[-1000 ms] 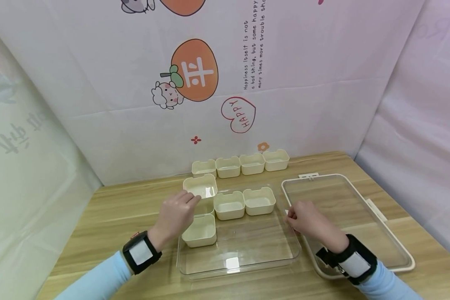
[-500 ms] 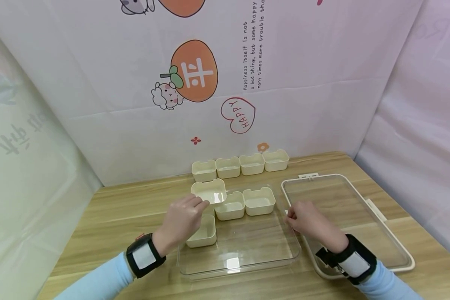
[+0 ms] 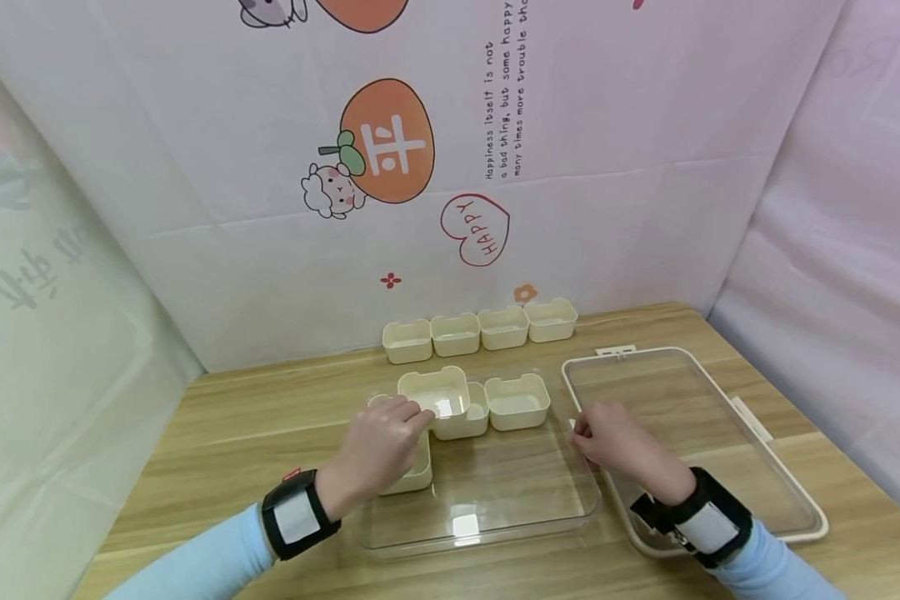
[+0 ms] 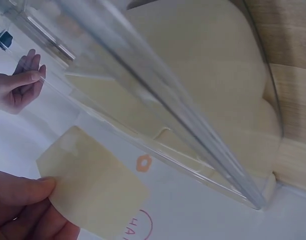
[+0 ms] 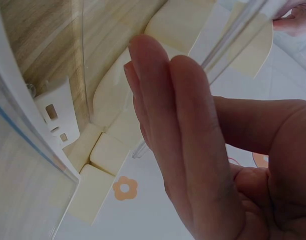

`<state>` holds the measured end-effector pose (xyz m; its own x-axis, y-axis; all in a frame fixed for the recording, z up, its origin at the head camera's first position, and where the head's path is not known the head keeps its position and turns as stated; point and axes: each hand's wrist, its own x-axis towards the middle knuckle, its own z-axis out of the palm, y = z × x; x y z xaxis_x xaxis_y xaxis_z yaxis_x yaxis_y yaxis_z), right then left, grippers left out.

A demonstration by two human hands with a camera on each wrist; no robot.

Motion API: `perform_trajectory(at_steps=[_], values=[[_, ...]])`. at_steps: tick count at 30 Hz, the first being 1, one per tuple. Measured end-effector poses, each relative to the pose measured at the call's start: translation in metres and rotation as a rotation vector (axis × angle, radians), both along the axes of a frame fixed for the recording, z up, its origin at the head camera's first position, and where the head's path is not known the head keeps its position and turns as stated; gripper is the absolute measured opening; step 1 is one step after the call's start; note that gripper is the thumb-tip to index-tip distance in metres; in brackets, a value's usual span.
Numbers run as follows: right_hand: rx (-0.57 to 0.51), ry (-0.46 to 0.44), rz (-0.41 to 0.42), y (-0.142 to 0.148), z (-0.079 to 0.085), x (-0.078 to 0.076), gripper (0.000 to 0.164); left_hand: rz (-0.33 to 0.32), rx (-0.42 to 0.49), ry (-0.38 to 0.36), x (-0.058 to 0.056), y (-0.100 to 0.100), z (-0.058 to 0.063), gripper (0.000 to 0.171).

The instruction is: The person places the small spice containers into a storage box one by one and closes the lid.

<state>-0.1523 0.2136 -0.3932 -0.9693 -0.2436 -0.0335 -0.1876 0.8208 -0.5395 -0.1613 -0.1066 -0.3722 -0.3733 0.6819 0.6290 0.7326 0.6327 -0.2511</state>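
Note:
My left hand (image 3: 382,437) pinches a small cream plastic bin (image 3: 437,385) by its near rim, between thumb and fingers in the left wrist view. The bin is raised over a shallow clear tray (image 3: 506,487), overlapping another cream bin (image 3: 467,425) in the back row. To its right in the tray sits one more bin (image 3: 518,403). The left hand partly covers a bin (image 3: 414,477) at the tray's left side and another behind it. My right hand (image 3: 615,437) rests at the tray's right wall, its fingers (image 5: 160,95) straight in the right wrist view.
Several matching bins (image 3: 456,335) stand in a row along the back of the wooden table (image 3: 255,450). A clear lid with a cream frame (image 3: 690,354) and side clips lies right of the tray, partly under the right forearm. Printed cloth (image 3: 270,283) hangs behind.
My left hand has moved right with the held bin, from above the tray's back-left corner to over the middle bin of the back row. The right hand has stayed at the tray wall.

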Motion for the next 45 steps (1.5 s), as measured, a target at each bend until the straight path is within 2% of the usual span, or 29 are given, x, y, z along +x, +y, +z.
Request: perform_trajectory(at_steps=[11, 18, 22, 32, 45], values=[[0.013, -0.002, 0.000, -0.001, 0.002, 0.001, 0.016, -0.043, -0.024, -0.017, 0.005, 0.012, 0.003, 0.026], [0.011, 0.006, 0.013, -0.001, 0.003, 0.002, 0.016, -0.077, -0.055, -0.077, 0.010, 0.018, 0.003, 0.027], [0.011, 0.002, 0.008, -0.001, 0.003, 0.002, 0.016, -0.100, -0.059, -0.075, 0.012, 0.022, 0.005, 0.029], [0.014, 0.009, 0.007, -0.001, 0.002, 0.003, 0.016, -0.093, -0.100, -0.103, 0.017, 0.029, 0.007, 0.024], [0.009, 0.017, 0.009, -0.001, 0.002, 0.003, 0.017, -0.072, -0.167, -0.231, 0.019, 0.041, 0.011, 0.028]])
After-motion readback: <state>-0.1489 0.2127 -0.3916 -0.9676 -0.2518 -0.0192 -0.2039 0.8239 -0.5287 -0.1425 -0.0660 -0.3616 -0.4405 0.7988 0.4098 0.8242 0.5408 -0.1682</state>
